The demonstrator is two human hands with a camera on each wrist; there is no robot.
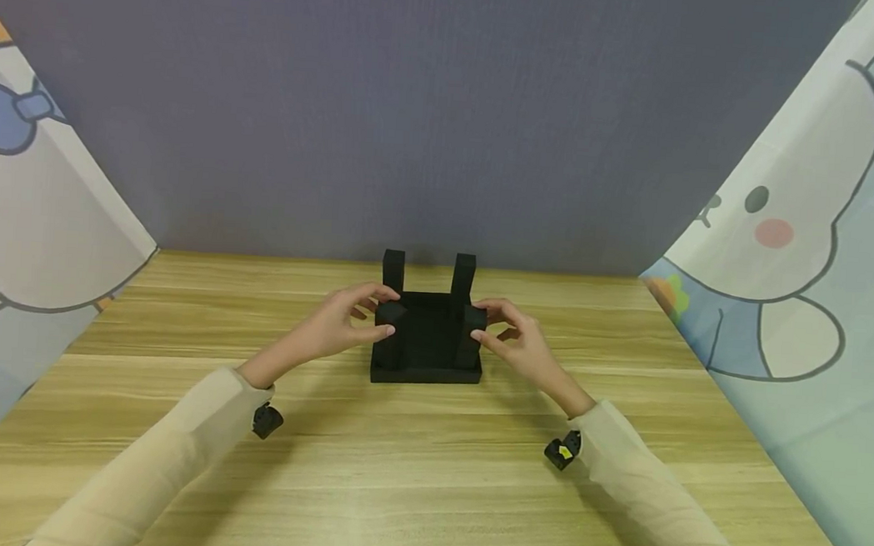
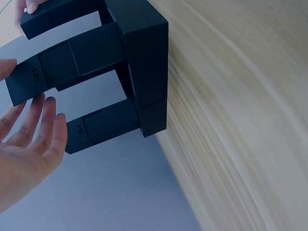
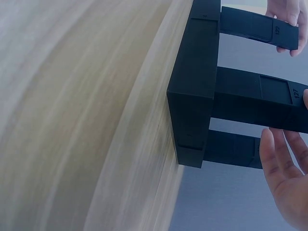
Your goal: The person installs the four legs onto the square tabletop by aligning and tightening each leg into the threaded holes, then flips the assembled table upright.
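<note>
A black square base (image 1: 425, 376) with upright black posts at its corners stands on the table. My left hand (image 1: 344, 317) pinches the top of the front left post (image 2: 62, 62), thumb on the near side and fingers behind. At the front right post (image 3: 260, 96), my right hand (image 1: 516, 336) does the same, with its thumb partly cut off in the right wrist view. Small raised numbers mark the posts. Behind them rise the back left post (image 1: 393, 270) and the back right post (image 1: 464, 275), which neither hand grips.
The wood-grain table (image 1: 395, 471) runs back to a grey-blue panel (image 1: 431, 122). Cartoon-printed sheets line the left side (image 1: 28, 198) and right side (image 1: 798, 270). Small black cameras hang at the left wrist (image 1: 268, 420) and right wrist (image 1: 563, 449).
</note>
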